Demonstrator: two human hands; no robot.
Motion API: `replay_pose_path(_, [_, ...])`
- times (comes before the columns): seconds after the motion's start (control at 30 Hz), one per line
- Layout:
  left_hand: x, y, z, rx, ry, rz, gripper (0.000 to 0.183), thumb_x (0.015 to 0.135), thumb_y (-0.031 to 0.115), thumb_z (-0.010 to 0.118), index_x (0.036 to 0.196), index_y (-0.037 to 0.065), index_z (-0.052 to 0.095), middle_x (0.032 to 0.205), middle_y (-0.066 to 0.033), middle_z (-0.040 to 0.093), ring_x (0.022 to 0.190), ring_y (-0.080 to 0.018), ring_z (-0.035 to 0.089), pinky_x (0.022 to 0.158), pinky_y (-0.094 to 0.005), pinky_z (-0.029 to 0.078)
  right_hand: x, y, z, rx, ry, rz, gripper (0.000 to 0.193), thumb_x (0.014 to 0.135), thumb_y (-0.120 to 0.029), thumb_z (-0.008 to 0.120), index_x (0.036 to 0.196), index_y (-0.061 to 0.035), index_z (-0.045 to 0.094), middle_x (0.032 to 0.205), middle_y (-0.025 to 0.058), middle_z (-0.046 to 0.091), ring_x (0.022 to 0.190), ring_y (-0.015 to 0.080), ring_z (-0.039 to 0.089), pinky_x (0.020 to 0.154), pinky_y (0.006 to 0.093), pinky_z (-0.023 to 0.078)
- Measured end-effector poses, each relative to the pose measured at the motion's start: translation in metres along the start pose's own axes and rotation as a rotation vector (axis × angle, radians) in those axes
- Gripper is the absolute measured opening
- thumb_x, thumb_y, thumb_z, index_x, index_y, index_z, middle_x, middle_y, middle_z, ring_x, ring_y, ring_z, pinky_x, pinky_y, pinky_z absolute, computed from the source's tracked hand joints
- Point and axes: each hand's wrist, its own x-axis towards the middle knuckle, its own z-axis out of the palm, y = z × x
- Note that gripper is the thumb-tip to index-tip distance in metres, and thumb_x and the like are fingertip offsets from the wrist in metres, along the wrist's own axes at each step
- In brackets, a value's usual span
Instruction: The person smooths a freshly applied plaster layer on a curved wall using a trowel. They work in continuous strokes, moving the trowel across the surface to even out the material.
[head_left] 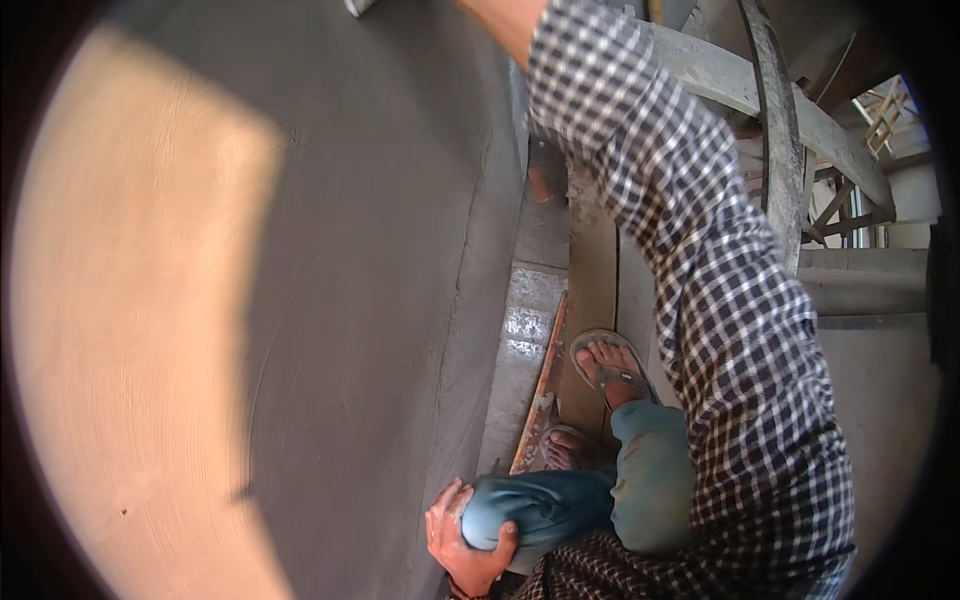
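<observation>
My left hand rests over my bent knee, its fingers curved across the blue-green trouser cloth and the thumb apart, holding no object. Pale grey residue shows on the fingers. My right arm, in a black-and-white checked sleeve, stretches up past the top edge, so the hand itself is out of view. Beside it is a broad plastered wall surface, smooth and grey in shade, bright tan in sunlight. At the top edge a small pale end of some object touches or nears the plaster; its kind is hidden.
My sandalled feet stand on narrow planks along the wall. A reddish, plaster-stained strip runs beside them. Crossed wooden beams rise at the upper right, with a grey ledge below. A reddish brick piece lies farther along.
</observation>
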Motion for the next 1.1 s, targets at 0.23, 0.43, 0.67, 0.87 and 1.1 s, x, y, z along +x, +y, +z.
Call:
replay_pose_path(0.23, [0.010,-0.007,0.000,0.062,-0.067,-0.133,0.065,0.088,0.050,0.081,0.129,0.000,0.072,0.135,-0.0255,0.070,0.122,-0.0454,0.067,0.108,-0.0520,0.052,-0.256,0.122,0.029,0.084,0.074,0.311,0.074,0.097,-0.005,0.063,0.165,-0.0025,0.032,0.147,0.0308,0.064,0.128,0.0485,0.068,0.112,0.0549,0.053])
replay_pose_path(0.43, [-0.023,0.021,-0.031,0.095,-0.021,-0.214,0.066,0.093,0.055,0.077,0.128,-0.001,0.073,0.135,-0.0291,0.069,0.125,-0.0438,0.067,0.111,-0.0537,0.050,-0.102,0.128,0.008,-0.091,0.081,0.416,0.062,0.102,-0.015,0.063,0.159,-0.0061,0.041,0.141,0.0274,0.067,0.124,0.0493,0.067,0.105,0.0589,0.053])
replay_pose_path(0.67, [-0.005,-0.020,-0.013,0.063,0.235,-0.140,0.068,0.095,0.056,0.071,0.122,-0.007,0.070,0.124,-0.0303,0.071,0.116,-0.0443,0.070,0.104,-0.0533,0.053,-0.306,0.077,0.019,0.137,-0.055,0.155,0.076,0.093,-0.009,0.071,0.162,-0.0005,0.040,0.138,0.0324,0.065,0.122,0.0502,0.068,0.105,0.0594,0.057])
replay_pose_path(0.87, [-0.010,-0.038,-0.018,0.125,0.226,-0.199,0.073,0.102,0.061,0.059,0.122,-0.009,0.069,0.126,-0.0310,0.070,0.120,-0.0438,0.068,0.108,-0.0535,0.051,-0.166,0.113,0.010,0.126,-0.006,0.368,0.064,0.101,-0.017,0.069,0.159,-0.0094,0.043,0.132,0.0295,0.067,0.115,0.0512,0.067,0.091,0.0643,0.054])
replay_pose_path(1.1, [-0.015,-0.041,-0.010,0.143,0.272,-0.201,0.077,0.106,0.062,0.052,0.126,-0.010,0.067,0.130,-0.0288,0.070,0.125,-0.0416,0.066,0.114,-0.0531,0.047,-0.221,0.176,0.000,0.021,0.051,0.512,0.065,0.101,-0.016,0.068,0.158,-0.0167,0.036,0.125,0.0177,0.077,0.102,0.0475,0.076,0.091,0.0595,0.058])
